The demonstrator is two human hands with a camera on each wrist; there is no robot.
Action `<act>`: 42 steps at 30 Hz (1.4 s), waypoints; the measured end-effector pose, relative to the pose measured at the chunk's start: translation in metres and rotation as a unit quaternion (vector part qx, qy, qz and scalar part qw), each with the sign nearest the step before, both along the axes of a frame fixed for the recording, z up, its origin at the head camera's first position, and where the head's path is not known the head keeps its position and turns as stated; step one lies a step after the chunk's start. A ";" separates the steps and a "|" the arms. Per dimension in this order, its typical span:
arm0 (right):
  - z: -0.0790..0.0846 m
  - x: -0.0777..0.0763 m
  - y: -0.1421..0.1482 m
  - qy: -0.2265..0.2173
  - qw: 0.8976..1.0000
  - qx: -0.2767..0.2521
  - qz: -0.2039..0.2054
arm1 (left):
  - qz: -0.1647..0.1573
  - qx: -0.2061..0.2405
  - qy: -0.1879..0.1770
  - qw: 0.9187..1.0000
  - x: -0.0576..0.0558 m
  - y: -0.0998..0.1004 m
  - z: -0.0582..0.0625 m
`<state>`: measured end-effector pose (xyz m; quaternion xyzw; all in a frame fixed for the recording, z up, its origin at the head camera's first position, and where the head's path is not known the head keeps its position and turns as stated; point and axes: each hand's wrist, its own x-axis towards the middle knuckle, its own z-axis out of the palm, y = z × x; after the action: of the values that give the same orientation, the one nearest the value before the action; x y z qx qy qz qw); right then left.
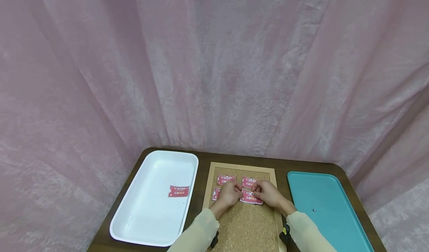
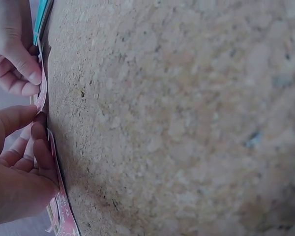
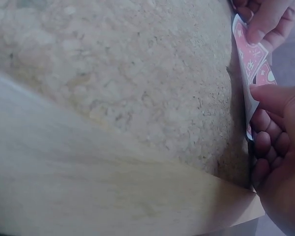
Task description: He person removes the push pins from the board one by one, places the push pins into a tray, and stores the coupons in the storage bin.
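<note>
Coupon [image 1: 251, 197] on the upper half of the cork board [image 1: 248, 226], right-hand column, just below another coupon [image 1: 247, 181]. Long axis crosswise, right end dipping slightly; print faces up, reads upright from the wearer's side. Left hand [image 1: 229, 194] pinches its left end, right hand [image 1: 270, 194] its right; grips narrow, thumb to finger. Forearms angle inward. White tray [image 1: 140, 207] left, teal tray [image 1: 325, 192] right.

Head view above, wrists close, sharing corkboard [image 1: 248, 224]
</note>
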<state>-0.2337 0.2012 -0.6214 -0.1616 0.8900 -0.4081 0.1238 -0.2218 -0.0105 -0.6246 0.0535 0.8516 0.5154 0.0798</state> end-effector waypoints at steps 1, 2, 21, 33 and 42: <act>0.000 0.000 0.000 0.000 1.000 -0.003 -0.001 | 0.000 -0.002 -0.002 1.000 0.000 0.000 0.000; 0.000 0.000 0.001 0.001 1.000 -0.005 -0.002 | -0.001 -0.004 -0.001 1.000 0.000 0.001 0.000; 0.004 -0.005 -0.006 -0.025 0.999 0.014 -0.017 | -0.004 -0.028 0.014 1.000 0.002 0.003 0.002; 0.008 -0.006 -0.006 -0.036 0.999 0.012 0.001 | -0.004 -0.023 0.020 1.000 0.002 0.004 0.000; 0.007 -0.007 -0.005 -0.027 0.999 0.018 0.011 | 0.003 -0.027 0.021 0.999 0.002 0.005 0.002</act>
<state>-0.2411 0.1965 -0.6146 -0.1583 0.8915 -0.3950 0.1554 -0.2194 -0.0051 -0.6229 0.0595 0.8669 0.4910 0.0618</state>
